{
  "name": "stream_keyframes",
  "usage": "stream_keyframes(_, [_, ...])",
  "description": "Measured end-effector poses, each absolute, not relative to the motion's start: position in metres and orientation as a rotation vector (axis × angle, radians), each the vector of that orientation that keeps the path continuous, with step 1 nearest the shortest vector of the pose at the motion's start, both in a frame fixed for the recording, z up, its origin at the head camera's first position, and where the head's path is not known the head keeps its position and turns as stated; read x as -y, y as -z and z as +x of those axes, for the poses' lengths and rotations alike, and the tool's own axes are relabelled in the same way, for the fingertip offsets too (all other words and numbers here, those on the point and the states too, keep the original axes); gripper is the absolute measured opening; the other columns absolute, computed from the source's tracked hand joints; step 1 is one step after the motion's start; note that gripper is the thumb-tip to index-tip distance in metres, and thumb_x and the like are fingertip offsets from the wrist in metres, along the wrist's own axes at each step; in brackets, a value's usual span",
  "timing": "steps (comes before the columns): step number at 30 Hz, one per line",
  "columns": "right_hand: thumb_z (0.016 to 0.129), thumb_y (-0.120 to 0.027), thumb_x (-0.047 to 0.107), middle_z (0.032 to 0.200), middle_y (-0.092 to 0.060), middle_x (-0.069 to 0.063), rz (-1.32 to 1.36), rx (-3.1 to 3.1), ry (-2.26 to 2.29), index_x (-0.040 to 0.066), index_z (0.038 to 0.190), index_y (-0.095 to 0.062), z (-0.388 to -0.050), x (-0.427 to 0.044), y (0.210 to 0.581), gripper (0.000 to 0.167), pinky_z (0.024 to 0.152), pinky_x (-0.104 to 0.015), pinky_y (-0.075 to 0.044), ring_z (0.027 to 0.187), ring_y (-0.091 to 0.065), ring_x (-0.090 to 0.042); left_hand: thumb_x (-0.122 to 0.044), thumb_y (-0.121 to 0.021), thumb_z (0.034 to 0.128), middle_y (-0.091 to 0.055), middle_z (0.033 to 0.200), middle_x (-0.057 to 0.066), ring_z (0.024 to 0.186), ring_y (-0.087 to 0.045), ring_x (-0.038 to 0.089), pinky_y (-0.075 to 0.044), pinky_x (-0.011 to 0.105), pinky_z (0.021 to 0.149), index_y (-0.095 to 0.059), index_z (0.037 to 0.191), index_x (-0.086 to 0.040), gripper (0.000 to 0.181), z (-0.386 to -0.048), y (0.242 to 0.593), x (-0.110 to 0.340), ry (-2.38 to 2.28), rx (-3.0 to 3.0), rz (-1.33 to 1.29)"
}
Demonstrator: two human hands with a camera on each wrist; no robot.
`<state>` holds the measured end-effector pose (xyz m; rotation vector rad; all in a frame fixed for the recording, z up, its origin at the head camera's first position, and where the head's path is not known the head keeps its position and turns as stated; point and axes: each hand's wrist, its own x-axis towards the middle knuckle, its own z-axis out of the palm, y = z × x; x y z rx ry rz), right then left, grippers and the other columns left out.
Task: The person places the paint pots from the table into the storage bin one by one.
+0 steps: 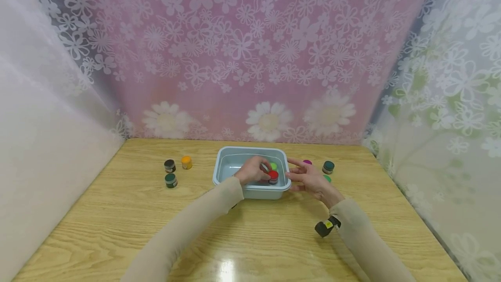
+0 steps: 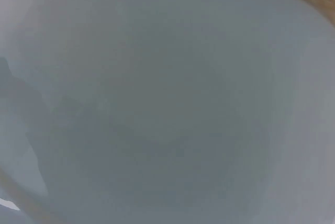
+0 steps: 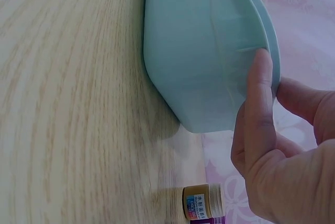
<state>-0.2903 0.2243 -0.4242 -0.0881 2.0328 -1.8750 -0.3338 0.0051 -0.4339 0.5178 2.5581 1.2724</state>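
Note:
A light blue-grey basin stands on the wooden table. My left hand reaches inside, thumb and fingers round a jar with a red lid; a light green lid shows just behind it. My right hand holds the basin's right end. In the right wrist view, the right hand has its fingertips on both sides of the rim of the basin. The left wrist view shows only the blurred grey basin wall, with neither hand nor jar visible.
Left of the basin are a black jar, an orange jar and a dark green jar. Beyond my right hand are a purple lid, a dark teal jar and a green lid. Floral curtains surround the table.

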Motion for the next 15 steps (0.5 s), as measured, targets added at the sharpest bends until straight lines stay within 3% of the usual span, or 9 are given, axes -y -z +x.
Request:
stream_keyframes(6, [0.095,-0.065,0.012,0.133,-0.050,-0.023,-0.062,-2.033,1.874,0.015,0.154,-0.031,-0.290,-0.226,0.425,0.068,0.078,-0.036,-0.062,0.099,-0.066,-0.021,-0.001,-0.074,0.0840,-0.072,0.099,0.011,0.084,-0.068,0.017,-0.060,0.028,0.071,-0.070,0.108,-0.001,0.024,-0.336,0.435,-0.004,-1.378,-2.482,0.517])
stream_keyframes(11, [0.095,-0.065,0.012,0.133,-0.050,-0.023,-0.048,-2.048,1.866,0.016,0.154,-0.032,-0.290,-0.226,0.426,0.068,0.079,-0.036,-0.062,0.104,-0.065,-0.026,-0.001,-0.070,0.0880,-0.070,0.103,0.013,0.089,-0.068,0.026,-0.062,0.041,0.077,-0.068,0.114,0.003,0.026,-0.335,0.433,0.002,-1.551,-2.334,0.511])
stream_keyframes(15, [0.094,-0.066,0.013,0.132,-0.052,-0.022,-0.051,-2.053,1.868,0.016,0.154,-0.032,-0.290,-0.226,0.425,0.068,0.078,-0.035,-0.062,0.107,-0.064,-0.028,-0.004,-0.068,0.0901,-0.071,0.102,0.015,0.093,-0.068,0.035,-0.061,0.045,0.079,-0.068,0.115,0.003,0.026,-0.335,0.431,0.006,-1.603,-2.280,0.531])
